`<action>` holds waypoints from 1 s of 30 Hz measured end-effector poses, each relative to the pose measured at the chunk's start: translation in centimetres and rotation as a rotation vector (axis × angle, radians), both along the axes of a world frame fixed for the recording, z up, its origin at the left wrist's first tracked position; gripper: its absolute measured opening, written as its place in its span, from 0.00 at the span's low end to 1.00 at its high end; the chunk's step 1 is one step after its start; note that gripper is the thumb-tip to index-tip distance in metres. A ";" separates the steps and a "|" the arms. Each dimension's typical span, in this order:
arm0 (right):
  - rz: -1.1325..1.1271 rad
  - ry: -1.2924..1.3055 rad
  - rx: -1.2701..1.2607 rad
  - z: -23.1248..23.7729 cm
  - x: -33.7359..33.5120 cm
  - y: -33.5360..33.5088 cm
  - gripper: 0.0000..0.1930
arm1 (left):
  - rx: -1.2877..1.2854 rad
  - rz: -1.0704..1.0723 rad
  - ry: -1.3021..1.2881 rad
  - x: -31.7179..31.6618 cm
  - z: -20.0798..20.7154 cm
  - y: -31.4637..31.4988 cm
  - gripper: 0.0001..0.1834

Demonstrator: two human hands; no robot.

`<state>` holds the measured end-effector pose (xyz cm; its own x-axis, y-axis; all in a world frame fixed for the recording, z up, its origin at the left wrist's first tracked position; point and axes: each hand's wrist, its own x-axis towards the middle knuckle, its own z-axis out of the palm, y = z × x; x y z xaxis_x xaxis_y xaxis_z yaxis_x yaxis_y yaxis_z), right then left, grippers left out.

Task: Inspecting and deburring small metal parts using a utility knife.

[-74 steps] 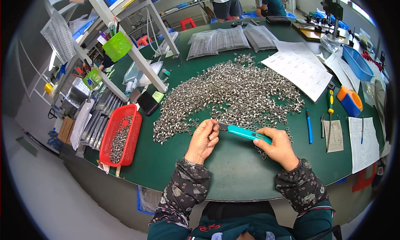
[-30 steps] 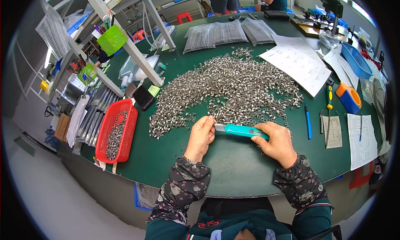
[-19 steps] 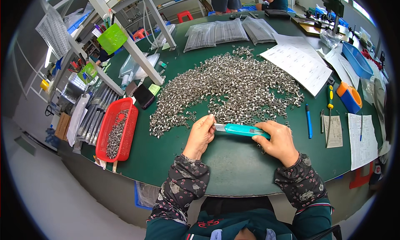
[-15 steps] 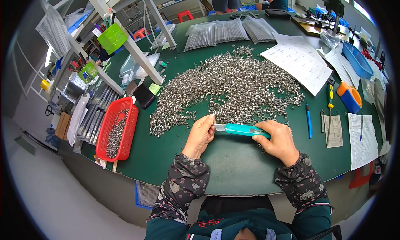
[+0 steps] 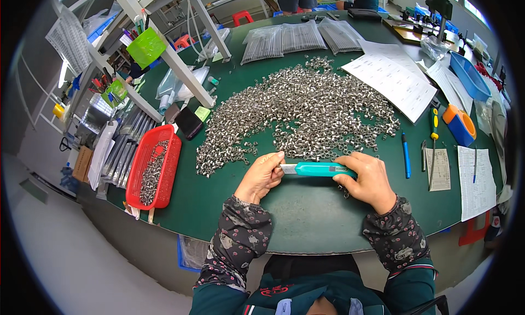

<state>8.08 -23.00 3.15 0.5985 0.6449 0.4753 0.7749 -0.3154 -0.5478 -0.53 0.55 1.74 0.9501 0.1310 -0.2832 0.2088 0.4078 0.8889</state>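
My right hand (image 5: 367,179) is closed round a teal utility knife (image 5: 317,169), held level above the near part of the table. Its bare blade points left and meets the fingertips of my left hand (image 5: 262,177). Those fingers are pinched together at the blade's tip, and whatever sits between them is too small and covered to make out. Just beyond both hands spreads a wide heap of small silvery metal rings (image 5: 306,110). A few loose rings (image 5: 343,191) lie under my right hand.
A red basket (image 5: 176,151) partly filled with small metal pieces stands at the left. Bagged metal tubes (image 5: 301,39) lie at the back. On the right are papers (image 5: 391,80), a blue pen (image 5: 406,155), a screwdriver (image 5: 433,123) and an orange-and-blue tape dispenser (image 5: 460,126). A shelf leg (image 5: 186,77) rises at left.
Both hands and the knife stay almost in place. The knife has levelled slightly, and its blade tip has shifted a little at the left fingertips.
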 end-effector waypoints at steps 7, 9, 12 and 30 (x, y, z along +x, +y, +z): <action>0.046 -0.069 -0.044 1.0 0.4 -0.5 0.13 | -0.017 -0.138 0.095 -0.2 0.1 0.3 0.19; 0.050 -0.098 -0.030 1.1 0.5 -0.6 0.13 | -0.011 -0.157 0.118 -0.3 0.3 0.1 0.19; 0.059 -0.160 -0.016 1.5 0.5 -0.6 0.13 | 0.001 -0.166 0.150 -0.4 0.4 -0.1 0.19; 0.048 -0.357 0.018 2.0 0.8 -0.7 0.15 | -0.107 -0.105 -0.049 -0.2 -0.8 0.1 0.13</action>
<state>8.92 -23.72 5.14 0.3618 0.6574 0.6610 0.9321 -0.2669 -0.2449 -0.70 0.65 0.90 0.9701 0.0020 -0.2428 0.2121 0.4795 0.8515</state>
